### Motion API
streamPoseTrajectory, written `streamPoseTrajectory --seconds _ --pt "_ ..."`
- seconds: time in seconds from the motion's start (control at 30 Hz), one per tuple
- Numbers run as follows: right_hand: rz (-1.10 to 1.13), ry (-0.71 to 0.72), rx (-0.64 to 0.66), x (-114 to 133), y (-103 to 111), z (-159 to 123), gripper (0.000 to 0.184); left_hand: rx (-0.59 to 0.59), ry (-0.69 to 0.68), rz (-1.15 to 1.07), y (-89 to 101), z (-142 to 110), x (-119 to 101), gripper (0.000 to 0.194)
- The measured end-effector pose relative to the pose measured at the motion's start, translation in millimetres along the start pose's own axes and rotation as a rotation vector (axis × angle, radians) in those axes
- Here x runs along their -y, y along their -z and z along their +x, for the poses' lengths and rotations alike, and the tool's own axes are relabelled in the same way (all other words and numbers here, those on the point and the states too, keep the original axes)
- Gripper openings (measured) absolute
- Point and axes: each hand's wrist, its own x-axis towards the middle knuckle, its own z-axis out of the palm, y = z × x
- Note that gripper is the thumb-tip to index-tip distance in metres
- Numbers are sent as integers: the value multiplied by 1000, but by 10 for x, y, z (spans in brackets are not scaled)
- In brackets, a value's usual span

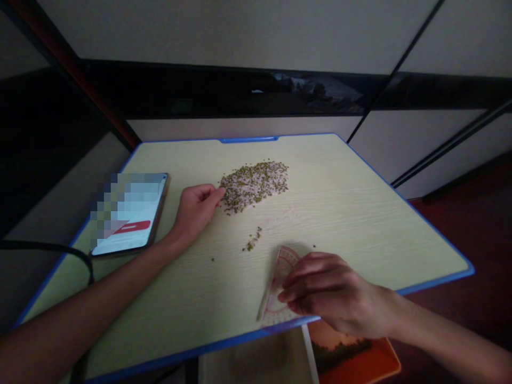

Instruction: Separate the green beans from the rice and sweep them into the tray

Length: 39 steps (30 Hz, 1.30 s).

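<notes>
A pile of small green beans mixed with white grains point(256, 184) lies on the light wood-grain table point(360, 213). My left hand point(199, 208) rests at the pile's left edge, thumb and forefinger pressed together; whatever may be between them is hidden. Near the front edge, my right hand point(332, 290) grips a clear plastic protractor point(276, 304) with red markings, its straight side facing left. Between the pile and the protractor sits a short line of green beans point(252, 240). Some pale grains point(286, 215) are scattered just to its right.
A phone or tablet point(132, 213) with a lit, partly blurred screen lies at the table's left, beside a black cable point(52, 246). Below the front edge are a pale open container point(260, 357) and an orange picture-printed item point(356, 357). Cabinet panels point(240, 37) stand behind the table.
</notes>
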Motion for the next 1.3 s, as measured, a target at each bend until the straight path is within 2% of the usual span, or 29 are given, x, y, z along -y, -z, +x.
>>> streamPoseTrajectory --seconds 0.13,0.4,0.53,0.63,0.7,0.77,0.83,0.93,1.03,1.17,1.3 --pt "11 -31 18 3 29 -26 24 1 -9 9 -1 5 8 31" --pt "-26 -126 -1 20 292 -195 24 13 -29 4 7 22 32 32" --pt "-108 -172 -11 128 340 -205 23 18 -15 -21 8 23 31 31" --pt "-144 -157 -118 278 174 -49 22 14 -17 -26 5 24 32 31" --pt "-147 -167 -230 363 -65 111 19 11 -23 -25 4 26 35 31" --pt "-93 -192 -288 413 -362 287 19 10 -28 -30 6 26 38 31" --pt "-69 -154 -462 429 -647 459 21 18 -38 -37 11 23 38 31" --pt "-33 -257 -537 420 -935 674 25 28 -55 -49 16 18 43 31" --pt "-35 -273 -488 386 -1040 810 30 25 -66 -62 10 23 61 31" --pt "-24 -313 -320 325 -1044 882 27 23 -61 -82 -6 39 81 31" --pt "1 -349 -308 314 -1061 891 27 25 -59 -82 -10 40 79 31"
